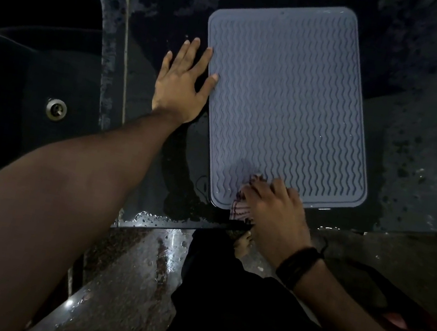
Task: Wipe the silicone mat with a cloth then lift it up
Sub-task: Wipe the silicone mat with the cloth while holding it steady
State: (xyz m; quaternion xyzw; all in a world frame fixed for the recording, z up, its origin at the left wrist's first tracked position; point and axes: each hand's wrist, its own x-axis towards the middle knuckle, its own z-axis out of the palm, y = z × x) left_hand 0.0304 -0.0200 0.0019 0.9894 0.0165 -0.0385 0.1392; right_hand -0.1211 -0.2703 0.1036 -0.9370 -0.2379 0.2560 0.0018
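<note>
A grey silicone mat [287, 102] with wavy ridges lies flat on the dark wet counter. My left hand [180, 82] rests flat with fingers spread at the mat's left edge, thumb and forefinger tips on the mat. My right hand [274, 205] presses a small pale striped cloth [242, 206] onto the mat's near left corner; the hand covers most of the cloth.
A dark sink [33, 79] with a metal drain [56, 109] lies to the left. The counter's front edge [173, 224] runs just below the mat. Water patches cover the counter [430, 141]. Below are a wet floor, dark trousers and a bare foot [243, 245].
</note>
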